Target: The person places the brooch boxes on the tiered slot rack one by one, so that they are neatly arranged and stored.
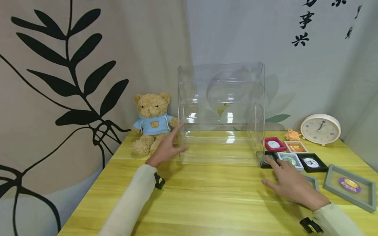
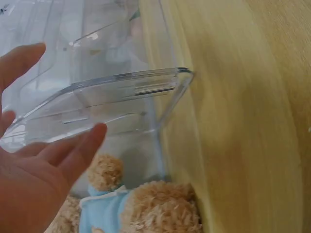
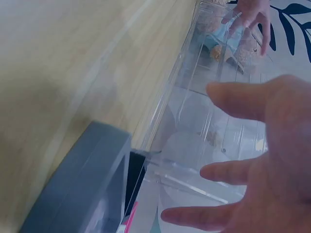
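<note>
A tall clear plastic rack [image 1: 220, 124] with several tiers stands upright on the table. My left hand [image 1: 166, 149] is at its left side, fingers and thumb spread around the edge; the left wrist view shows the fingers [image 2: 80, 150] apart from the clear side panel [image 2: 126, 80]. On the other side, my right hand [image 1: 290, 183] hovers by the rack's lower right corner, fingers extended, above a row of small frames. From the right wrist, its spread fingers [image 3: 226, 172] face the clear panels and hold nothing. It partly hides a grey frame [image 1: 312, 181] below it.
A teddy bear [image 1: 155, 126] in a blue hoodie sits left of the rack. To the right lie a red frame [image 1: 274, 144], a black frame [image 1: 312, 163], a large grey frame [image 1: 349, 187], a small orange figure [image 1: 293, 134] and a round white clock [image 1: 321, 128]. Curtains hang behind.
</note>
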A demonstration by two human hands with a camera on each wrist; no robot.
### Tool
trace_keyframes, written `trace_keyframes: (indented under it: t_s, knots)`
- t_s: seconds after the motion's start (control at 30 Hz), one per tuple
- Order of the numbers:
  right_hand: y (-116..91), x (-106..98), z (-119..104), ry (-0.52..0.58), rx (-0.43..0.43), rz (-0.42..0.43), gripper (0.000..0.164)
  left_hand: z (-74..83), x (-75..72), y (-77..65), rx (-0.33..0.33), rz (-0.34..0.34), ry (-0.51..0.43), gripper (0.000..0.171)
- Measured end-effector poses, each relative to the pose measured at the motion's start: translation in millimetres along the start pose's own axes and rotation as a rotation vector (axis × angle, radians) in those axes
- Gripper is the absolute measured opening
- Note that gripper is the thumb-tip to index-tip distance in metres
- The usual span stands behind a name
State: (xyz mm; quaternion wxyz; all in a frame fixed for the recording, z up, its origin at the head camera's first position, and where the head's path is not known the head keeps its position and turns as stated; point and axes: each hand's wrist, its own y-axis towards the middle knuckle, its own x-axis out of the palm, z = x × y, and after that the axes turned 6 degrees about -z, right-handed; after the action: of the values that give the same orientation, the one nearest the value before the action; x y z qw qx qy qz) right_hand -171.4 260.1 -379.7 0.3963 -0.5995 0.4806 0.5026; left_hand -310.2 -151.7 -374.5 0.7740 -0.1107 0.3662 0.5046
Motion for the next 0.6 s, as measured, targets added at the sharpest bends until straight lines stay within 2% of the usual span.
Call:
trace_keyframes:
  t_s: [0.17, 0.37, 0.53, 0.6]
  knots:
    - [-7, -3, 10, 0.004, -0.018, 0.008, 0.083, -3.5, 4.9, 1.4, -0.021, -0.040, -0.012, 0.093]
    - [-8, -5, 27, 0.050, -0.027, -0.010, 0.081, -6.8, 5.8, 0.3, 0.000, -0.013, 0.007, 0.094]
    - [-6, -5, 46, 0.110, -0.110, -0.011, 0.073, -8.5, 6.7, 1.8, 0.006, -0.009, -0.003, 0.095]
    - [-5, -5, 54, 0.103, -0.134, -0.006, 0.070, -9.1, 7.5, 2.0, 0.010, -0.010, -0.005, 0.096]
